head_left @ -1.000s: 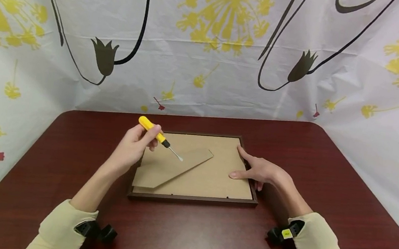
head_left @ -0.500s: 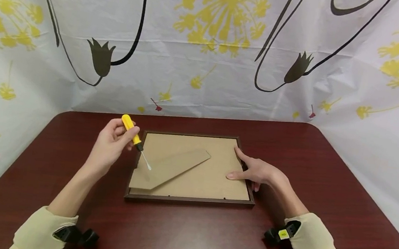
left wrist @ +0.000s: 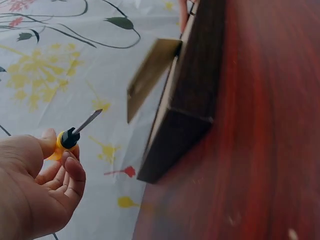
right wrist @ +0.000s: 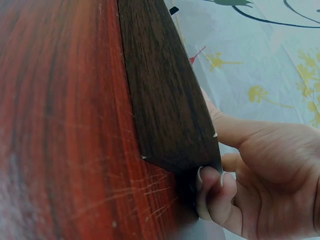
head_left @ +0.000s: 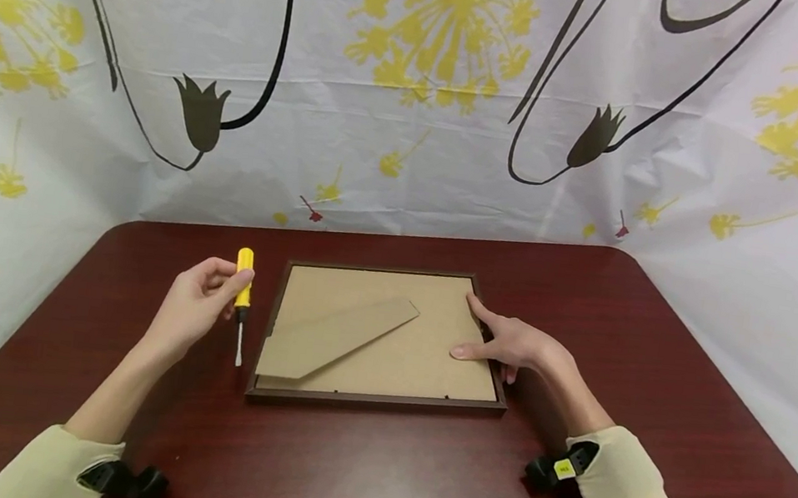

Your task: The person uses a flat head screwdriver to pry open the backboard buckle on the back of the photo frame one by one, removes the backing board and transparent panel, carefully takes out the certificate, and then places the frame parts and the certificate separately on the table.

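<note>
A dark brown picture frame (head_left: 379, 401) lies face down on the table, its tan backing board (head_left: 421, 366) upward. The easel leg (head_left: 337, 340) slants across the board; in the left wrist view that easel leg (left wrist: 147, 75) stands tilted away from the back. Left of the frame, my left hand (head_left: 189, 304) pinches a yellow-handled screwdriver (head_left: 243, 283) between thumb and fingers, the metal tip pointing down and touching nothing. My right hand (head_left: 517, 342) grips the frame's right side, thumb on the backing and lower fingers curled against the outer edge, as the right wrist view shows.
The reddish-brown wooden table (head_left: 369, 472) has rounded far corners. A white sheet (head_left: 353, 134) printed with flowers hangs behind it and along both sides. Black cameras are strapped at both wrists, over cream sleeves (head_left: 629, 481).
My left hand has moved left with the screwdriver, from above the backing to beside the frame. The screwdriver has turned from slanting to nearly vertical. My right hand keeps its place on the frame.
</note>
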`<act>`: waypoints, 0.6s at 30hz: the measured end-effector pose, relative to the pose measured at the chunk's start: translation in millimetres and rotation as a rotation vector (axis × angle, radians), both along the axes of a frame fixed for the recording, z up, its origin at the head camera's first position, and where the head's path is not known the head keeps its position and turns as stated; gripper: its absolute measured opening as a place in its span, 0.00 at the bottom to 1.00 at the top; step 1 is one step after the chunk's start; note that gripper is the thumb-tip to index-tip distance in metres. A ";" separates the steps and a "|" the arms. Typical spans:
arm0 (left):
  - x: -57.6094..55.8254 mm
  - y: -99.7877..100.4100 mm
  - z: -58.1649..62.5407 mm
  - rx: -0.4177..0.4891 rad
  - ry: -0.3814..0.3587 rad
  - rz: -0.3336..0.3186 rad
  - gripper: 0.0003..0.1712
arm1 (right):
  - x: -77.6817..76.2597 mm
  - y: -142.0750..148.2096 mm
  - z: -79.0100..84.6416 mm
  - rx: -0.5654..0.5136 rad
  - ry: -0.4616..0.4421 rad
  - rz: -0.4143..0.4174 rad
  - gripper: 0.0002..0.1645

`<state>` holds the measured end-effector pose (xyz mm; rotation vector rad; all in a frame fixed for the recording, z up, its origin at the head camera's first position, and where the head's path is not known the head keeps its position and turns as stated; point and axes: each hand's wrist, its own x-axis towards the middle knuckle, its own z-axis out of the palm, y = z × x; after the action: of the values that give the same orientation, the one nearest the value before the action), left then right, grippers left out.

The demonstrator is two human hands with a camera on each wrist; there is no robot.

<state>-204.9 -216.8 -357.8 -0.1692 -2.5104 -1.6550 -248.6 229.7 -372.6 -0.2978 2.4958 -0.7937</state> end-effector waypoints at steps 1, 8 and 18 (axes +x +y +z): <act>0.3 -2.5 -1.6 -0.020 -0.013 -0.004 0.25 | 0.0 -0.2 0.1 0.000 0.002 0.000 0.69; 0.3 -16.1 -12.1 -0.186 -0.143 -0.038 0.26 | -0.6 0.0 -0.8 -0.001 0.003 -0.002 0.69; 3.0 -23.2 -21.8 -0.299 -0.201 -0.067 0.25 | -0.2 -0.1 -0.8 0.001 0.004 0.003 0.69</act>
<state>-201.8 -240.0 -379.5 -0.1219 -2.9256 -1.3704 -248.7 229.6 -373.4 -0.3033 2.4991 -0.7914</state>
